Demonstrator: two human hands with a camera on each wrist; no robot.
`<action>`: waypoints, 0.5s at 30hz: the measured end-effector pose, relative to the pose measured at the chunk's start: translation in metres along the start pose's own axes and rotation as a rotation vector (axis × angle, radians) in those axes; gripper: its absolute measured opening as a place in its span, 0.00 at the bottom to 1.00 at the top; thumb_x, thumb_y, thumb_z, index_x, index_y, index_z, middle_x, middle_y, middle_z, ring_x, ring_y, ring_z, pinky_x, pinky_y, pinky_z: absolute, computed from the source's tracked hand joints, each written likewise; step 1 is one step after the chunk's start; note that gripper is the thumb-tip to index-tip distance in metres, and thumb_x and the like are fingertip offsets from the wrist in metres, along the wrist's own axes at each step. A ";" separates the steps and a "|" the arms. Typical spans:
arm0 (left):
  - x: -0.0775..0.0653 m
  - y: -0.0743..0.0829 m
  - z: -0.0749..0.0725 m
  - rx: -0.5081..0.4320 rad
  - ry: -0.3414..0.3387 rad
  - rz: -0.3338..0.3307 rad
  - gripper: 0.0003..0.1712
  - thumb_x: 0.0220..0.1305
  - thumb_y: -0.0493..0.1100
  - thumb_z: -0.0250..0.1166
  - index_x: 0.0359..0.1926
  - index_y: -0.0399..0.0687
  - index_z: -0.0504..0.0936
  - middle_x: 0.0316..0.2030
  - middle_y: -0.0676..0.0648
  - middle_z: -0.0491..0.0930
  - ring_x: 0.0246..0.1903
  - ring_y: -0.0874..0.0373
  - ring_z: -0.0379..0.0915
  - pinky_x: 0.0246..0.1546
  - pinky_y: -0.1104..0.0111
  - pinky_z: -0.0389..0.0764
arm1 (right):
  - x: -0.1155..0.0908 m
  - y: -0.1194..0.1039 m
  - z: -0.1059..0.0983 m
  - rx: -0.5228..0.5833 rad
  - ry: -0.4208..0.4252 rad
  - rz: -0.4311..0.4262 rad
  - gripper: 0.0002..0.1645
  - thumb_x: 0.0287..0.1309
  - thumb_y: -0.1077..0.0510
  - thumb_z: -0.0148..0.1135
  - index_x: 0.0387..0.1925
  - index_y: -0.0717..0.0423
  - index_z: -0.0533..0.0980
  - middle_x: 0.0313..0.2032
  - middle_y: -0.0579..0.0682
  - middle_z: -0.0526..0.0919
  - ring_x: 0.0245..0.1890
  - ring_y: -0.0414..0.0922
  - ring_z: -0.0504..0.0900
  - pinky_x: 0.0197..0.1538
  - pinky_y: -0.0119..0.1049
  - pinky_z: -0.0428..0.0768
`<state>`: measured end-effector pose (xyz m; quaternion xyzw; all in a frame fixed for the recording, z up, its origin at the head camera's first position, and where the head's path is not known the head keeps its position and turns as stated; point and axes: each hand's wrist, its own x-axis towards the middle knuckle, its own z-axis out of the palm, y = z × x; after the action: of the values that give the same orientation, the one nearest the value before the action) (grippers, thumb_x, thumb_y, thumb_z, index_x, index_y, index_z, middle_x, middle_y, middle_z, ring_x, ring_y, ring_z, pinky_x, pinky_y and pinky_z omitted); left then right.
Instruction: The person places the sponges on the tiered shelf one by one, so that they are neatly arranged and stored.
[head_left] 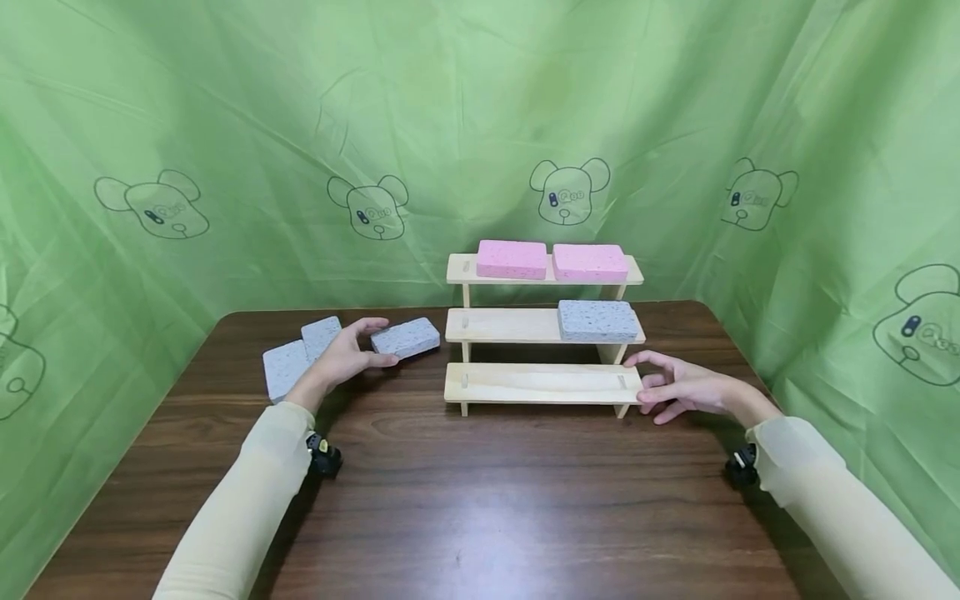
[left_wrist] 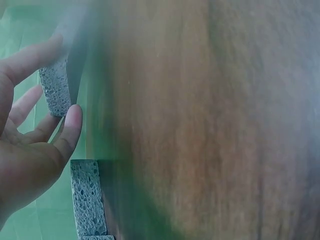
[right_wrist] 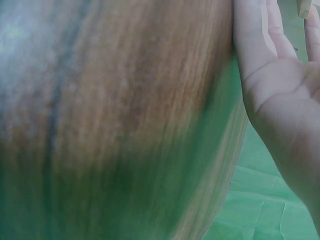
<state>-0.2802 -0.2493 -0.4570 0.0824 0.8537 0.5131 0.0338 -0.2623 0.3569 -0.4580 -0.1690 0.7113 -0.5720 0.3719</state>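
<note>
In the head view my left hand (head_left: 347, 354) pinches a pale blue sponge (head_left: 407, 337) between thumb and fingers, left of a three-tier wooden display shelf (head_left: 540, 383). The left wrist view shows the sponge's porous edge (left_wrist: 56, 89) between the fingers. My right hand (head_left: 686, 389) holds the right end of the lowest tier, index finger at the back and thumb near the front corner. Only a corner of wood (right_wrist: 304, 8) shows by the fingers in the right wrist view. One blue sponge (head_left: 597, 320) lies at the right end of the middle tier.
Two pink sponges (head_left: 512, 259) lie side by side on the top tier. Two more blue sponges (head_left: 285, 369) lie at the table's left, partly behind the left hand. The dark wooden table (head_left: 480, 500) is backed by a green curtain (head_left: 465, 100).
</note>
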 end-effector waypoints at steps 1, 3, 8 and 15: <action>0.000 0.001 -0.001 0.002 0.000 0.001 0.48 0.51 0.42 0.82 0.70 0.39 0.68 0.68 0.37 0.69 0.68 0.41 0.59 0.69 0.44 0.57 | 0.000 0.000 0.000 0.000 0.003 0.000 0.29 0.71 0.67 0.57 0.65 0.43 0.60 0.47 0.59 0.80 0.43 0.53 0.83 0.44 0.58 0.85; 0.001 0.001 -0.001 0.012 -0.001 -0.002 0.48 0.51 0.42 0.82 0.70 0.39 0.68 0.67 0.38 0.69 0.67 0.41 0.60 0.69 0.44 0.57 | 0.000 0.000 -0.001 -0.001 0.005 -0.006 0.29 0.71 0.67 0.56 0.65 0.43 0.60 0.47 0.59 0.80 0.43 0.53 0.84 0.44 0.58 0.85; 0.001 0.002 0.000 0.029 -0.003 -0.014 0.48 0.52 0.45 0.81 0.71 0.41 0.68 0.67 0.39 0.70 0.66 0.43 0.61 0.69 0.46 0.59 | 0.000 0.001 -0.003 0.001 0.002 -0.016 0.29 0.71 0.67 0.56 0.66 0.43 0.60 0.46 0.59 0.80 0.42 0.53 0.84 0.44 0.57 0.85; -0.006 0.015 -0.008 -0.006 0.003 0.025 0.47 0.53 0.48 0.81 0.71 0.47 0.69 0.68 0.40 0.68 0.63 0.44 0.63 0.65 0.47 0.63 | 0.000 0.004 -0.001 0.022 0.001 -0.016 0.30 0.70 0.66 0.58 0.66 0.44 0.59 0.45 0.60 0.80 0.42 0.53 0.83 0.44 0.58 0.85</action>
<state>-0.2734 -0.2508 -0.4399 0.0920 0.8512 0.5160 0.0264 -0.2625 0.3591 -0.4618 -0.1704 0.7038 -0.5827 0.3689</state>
